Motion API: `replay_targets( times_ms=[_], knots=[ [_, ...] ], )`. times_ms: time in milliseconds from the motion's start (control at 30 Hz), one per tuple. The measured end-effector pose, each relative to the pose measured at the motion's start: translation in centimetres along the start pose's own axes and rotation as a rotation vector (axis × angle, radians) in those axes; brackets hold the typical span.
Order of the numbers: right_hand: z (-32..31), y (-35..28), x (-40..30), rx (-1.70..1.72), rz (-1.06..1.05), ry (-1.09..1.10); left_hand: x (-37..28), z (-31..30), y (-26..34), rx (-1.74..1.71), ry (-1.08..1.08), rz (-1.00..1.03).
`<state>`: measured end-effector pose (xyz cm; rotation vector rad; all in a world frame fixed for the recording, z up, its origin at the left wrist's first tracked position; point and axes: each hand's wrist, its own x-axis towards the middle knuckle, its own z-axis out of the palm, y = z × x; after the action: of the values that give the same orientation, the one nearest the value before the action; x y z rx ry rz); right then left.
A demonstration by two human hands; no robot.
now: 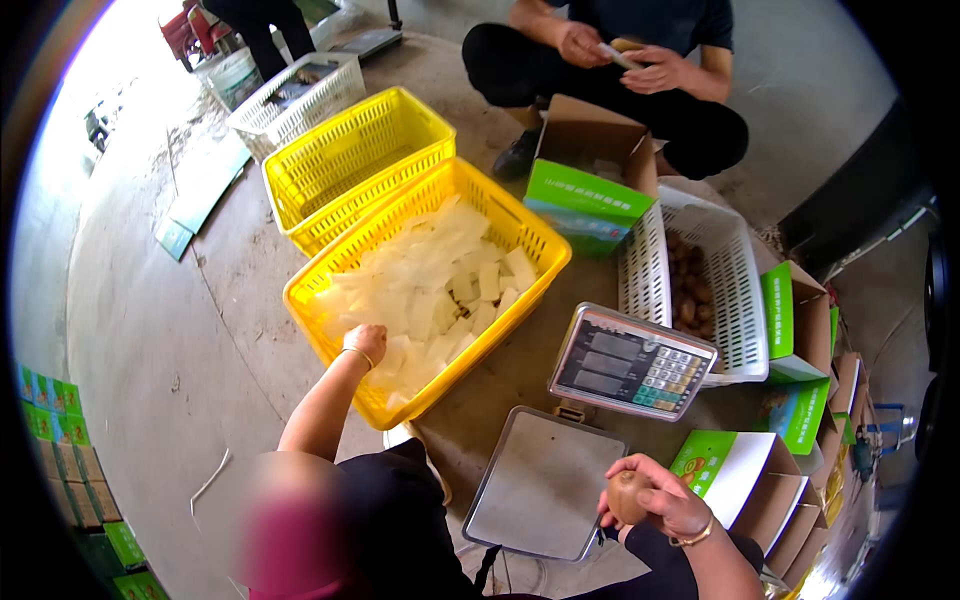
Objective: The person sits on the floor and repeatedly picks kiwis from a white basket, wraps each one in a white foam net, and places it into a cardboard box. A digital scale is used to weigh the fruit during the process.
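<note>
My right hand (652,499) holds a brown kiwifruit (628,496) beside the right edge of the metal platform of a digital scale (546,484). My left hand (367,343) reaches into a yellow plastic crate (427,397) filled with translucent whitish sleeves (427,262). Its fingertips are at the sleeves near the crate's left side; whether they grip one cannot be told. The scale's keypad and display unit (634,361) stands tilted at the far end of the platform. Beyond it, a white perforated crate (739,292) contains many kiwifruit (690,289).
A second yellow crate (360,157) adjoins the first. A green carton (589,202) stands open before a seated person (645,67) whose hands hold items. Open cartons (750,480) line the right side. A white crate (300,97) and flat cardboard (202,187) lie at upper left.
</note>
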<state>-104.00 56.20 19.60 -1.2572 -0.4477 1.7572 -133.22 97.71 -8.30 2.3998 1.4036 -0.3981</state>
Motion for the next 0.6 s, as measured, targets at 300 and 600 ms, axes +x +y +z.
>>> replay_targets(
  times_ms=[300,600],
  knots=[
    [1.2,-0.5,-0.6,-0.020,-0.113,-0.154,-0.9,0.2,-3.1,0.244,-0.353,0.140],
    [-1.0,1.7,0.2,0.055,-0.114,-0.092,-2.8,-1.0,-1.4,0.261,-0.117,-0.044]
  ],
)
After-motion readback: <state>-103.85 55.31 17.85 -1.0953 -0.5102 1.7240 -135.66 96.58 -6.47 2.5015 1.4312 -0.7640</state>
